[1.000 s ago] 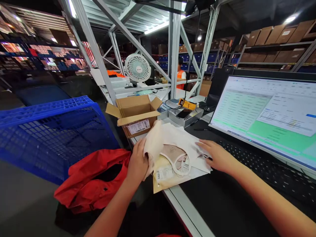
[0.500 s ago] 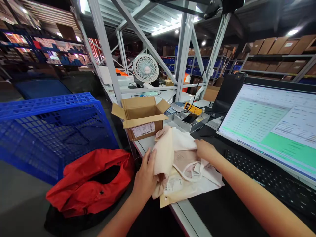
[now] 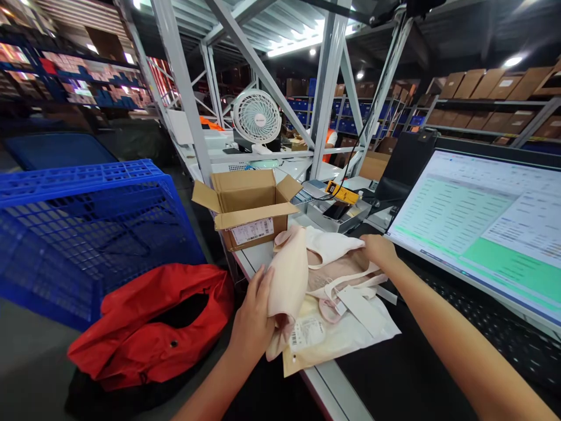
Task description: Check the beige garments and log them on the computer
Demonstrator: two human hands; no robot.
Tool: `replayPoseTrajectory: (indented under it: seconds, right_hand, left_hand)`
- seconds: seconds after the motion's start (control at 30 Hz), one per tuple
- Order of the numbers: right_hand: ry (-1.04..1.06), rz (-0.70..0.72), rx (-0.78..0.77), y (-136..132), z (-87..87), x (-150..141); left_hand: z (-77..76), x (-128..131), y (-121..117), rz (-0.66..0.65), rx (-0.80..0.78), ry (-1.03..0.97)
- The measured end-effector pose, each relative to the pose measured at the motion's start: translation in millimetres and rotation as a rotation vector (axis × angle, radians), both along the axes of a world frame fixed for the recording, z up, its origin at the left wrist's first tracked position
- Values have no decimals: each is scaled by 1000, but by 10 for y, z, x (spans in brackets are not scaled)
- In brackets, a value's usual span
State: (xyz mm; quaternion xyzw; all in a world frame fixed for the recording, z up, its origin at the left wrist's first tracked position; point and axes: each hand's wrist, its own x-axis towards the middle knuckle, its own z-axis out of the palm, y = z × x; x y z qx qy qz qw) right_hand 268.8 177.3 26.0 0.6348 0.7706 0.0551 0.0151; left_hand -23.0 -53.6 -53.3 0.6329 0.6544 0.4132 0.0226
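A pale pink and white bra [image 3: 287, 272] with thin straps lies bunched over the table edge. My left hand [image 3: 254, 318] grips its folded near-left side, fingers on the outside and thumb hidden. At the other end, my right hand [image 3: 379, 251] pinches the white edge and holds it up slightly, so the beige inside shows. A white paper tag [image 3: 357, 307] hangs from the bra. Beneath lies a cream plastic mailer bag [image 3: 328, 345] with a printed label [image 3: 308, 332].
An open cardboard box [image 3: 245, 219] stands behind the bra. To the left are a blue plastic crate [image 3: 175, 216] and a red bag [image 3: 149, 327]. A monitor [image 3: 482, 228] and a keyboard [image 3: 491, 333] sit at the right. Behind are a metal tray [image 3: 339, 219] and a fan [image 3: 258, 117].
My right hand has moved right and slightly up, drawing the bra's edge wider. The tag and straps now lie more exposed over the mailer bag. My left hand keeps its hold.
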Motion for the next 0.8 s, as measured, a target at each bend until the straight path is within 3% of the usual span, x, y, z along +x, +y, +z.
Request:
replayPoseTrajectory:
  seconds: [0.17, 0.33, 0.43, 0.53, 0.6, 0.7, 0.8]
  right_hand:
    - [-18, -2, 44, -98, 49, -49]
    - [-30, -23, 102, -190, 177, -98]
    - [-23, 120, 80, -366, 191, -219]
    - [80, 457, -88, -679, 101, -450]
    - [119, 600, -161, -907, -13, -634]
    - [-2, 558, -107, -1124, -206, -858]
    - [-89, 478, -85, -1088, -310, -925]
  left_hand:
    - [-55, -90, 28, -1, 66, -116]
    - [-155, -335, 111, 74, 301, -208]
    - [-160, -468, 152, 127, 419, -247]
    - [-125, -547, 183, 177, 453, -277]
    - [-99, -580, 202, 203, 457, -291]
    - [-77, -608, 216, 217, 451, -299]
    - [-72, -605, 210, 217, 425, -285]
